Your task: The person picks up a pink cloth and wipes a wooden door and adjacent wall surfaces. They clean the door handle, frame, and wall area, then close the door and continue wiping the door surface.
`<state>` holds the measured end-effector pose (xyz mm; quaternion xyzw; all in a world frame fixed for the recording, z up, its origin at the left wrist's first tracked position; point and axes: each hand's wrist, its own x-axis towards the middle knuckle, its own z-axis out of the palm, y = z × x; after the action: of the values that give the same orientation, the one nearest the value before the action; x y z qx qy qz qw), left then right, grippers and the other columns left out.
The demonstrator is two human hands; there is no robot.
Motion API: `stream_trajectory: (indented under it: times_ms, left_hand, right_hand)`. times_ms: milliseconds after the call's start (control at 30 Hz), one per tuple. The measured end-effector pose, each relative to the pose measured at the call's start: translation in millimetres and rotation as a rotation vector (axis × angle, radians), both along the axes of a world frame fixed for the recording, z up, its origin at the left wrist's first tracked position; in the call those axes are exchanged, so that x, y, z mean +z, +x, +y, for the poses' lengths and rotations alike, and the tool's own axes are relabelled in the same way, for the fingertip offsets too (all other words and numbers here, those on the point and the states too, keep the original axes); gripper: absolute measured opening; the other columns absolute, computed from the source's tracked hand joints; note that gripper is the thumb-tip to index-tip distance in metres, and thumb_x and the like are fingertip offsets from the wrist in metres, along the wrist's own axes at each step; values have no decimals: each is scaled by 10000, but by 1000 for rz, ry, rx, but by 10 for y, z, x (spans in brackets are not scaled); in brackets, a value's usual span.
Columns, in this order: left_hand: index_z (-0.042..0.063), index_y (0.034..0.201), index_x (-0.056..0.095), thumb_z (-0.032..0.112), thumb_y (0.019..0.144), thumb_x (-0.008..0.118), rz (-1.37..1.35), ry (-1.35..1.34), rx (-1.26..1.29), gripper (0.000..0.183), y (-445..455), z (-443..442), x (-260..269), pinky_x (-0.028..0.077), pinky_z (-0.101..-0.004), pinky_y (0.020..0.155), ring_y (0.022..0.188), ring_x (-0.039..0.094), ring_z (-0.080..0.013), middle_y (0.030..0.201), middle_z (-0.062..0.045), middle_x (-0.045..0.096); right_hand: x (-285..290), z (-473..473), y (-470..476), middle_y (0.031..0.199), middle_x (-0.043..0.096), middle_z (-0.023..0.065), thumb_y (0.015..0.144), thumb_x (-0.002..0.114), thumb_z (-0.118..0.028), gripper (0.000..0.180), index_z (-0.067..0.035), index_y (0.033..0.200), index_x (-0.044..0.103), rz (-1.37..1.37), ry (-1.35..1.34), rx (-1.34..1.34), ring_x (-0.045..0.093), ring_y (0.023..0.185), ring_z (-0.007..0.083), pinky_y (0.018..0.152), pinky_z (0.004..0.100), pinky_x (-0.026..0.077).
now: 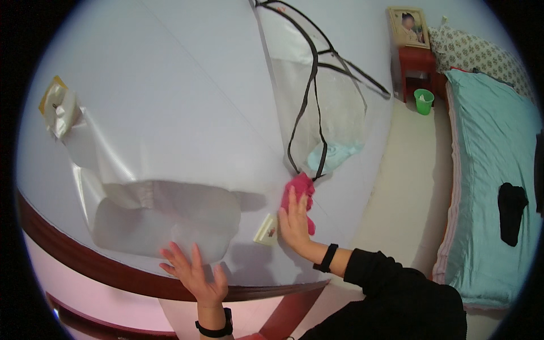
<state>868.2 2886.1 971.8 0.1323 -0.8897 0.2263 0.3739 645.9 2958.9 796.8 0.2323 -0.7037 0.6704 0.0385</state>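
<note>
My left hand (195,276), fingers spread and holding nothing, is at the front edge of a clear plastic bag (170,216) lying on the pale tabletop. My right hand (295,221) rests on a crumpled pink cloth (301,187), its fingers extended over it; whether they grip it cannot be told. Just left of that hand is a small cream-coloured flat object (266,230) with a dark mark. Beyond the cloth lies a transparent bag with black edging (297,89), and a light-blue item (333,156) shows at its near end.
Crumpled plastic with a yellow edge (59,108) lies at the far left. The table's brown edge (127,272) curves along the front. Rightward are a bed with a light-blue cover (488,148), a black garment (511,212), a green bin (423,102) and a red stool (416,59) bearing a framed picture.
</note>
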Motion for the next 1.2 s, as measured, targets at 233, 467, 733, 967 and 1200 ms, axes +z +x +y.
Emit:
stream_trajectory:
  times_ms: [233, 467, 733, 967, 1200]
  left_hand:
    - [-26, 1348, 607, 233, 934, 582, -93, 233, -505, 489, -199, 760, -607, 266, -696, 1169, 1446, 367, -542, 1542, -329, 414]
    - [-20, 1387, 566, 127, 951, 600, -256, 914, -480, 461, -835, 1053, -1236, 356, -537, 1161, 1428, 421, -480, 1541, -292, 441]
    - [56, 1513, 475, 293, 1089, 492, 64, 1816, -65, 486, -540, 959, -2187, 372, -440, 1135, 1454, 416, -266, 1597, -108, 429]
    - [160, 1528, 444, 482, 1033, 582, 361, 2186, 281, 606, -77, 891, -2869, 385, -563, 1071, 1453, 399, -262, 1555, -61, 458]
    - [199, 1586, 368, 339, 1030, 566, 619, 2072, 423, 607, 165, 1101, -2889, 440, -541, 1031, 1253, 500, -232, 1418, -36, 516]
  right_hand:
    - [-28, 82, -285, 1588, 338, 291, 990, 598, -215, 548, -191, 1527, 497, 458, -71, 2, 327, 1408, 598, 1150, 608, 334]
    - [-711, -109, -551, 1531, 400, 273, 947, 653, -298, 505, -200, 1439, 594, 579, -47, -92, 355, 1410, 552, 1148, 612, 349]
    - [-1474, -104, -472, 1544, 261, 446, 1041, 495, -267, 659, -83, 1624, 250, -96, 128, -156, 254, 1443, 601, 1218, 592, 223]
    - [-1688, -119, -3, 1526, 255, 479, 1020, 512, -315, 760, -61, 1638, 150, -662, 70, -39, 315, 1407, 619, 1191, 553, 303]
    - [-1710, -218, 939, 1359, 560, 391, 929, 620, -378, 943, -9, 1629, 108, -942, 199, 309, 544, 1284, 535, 1086, 512, 443]
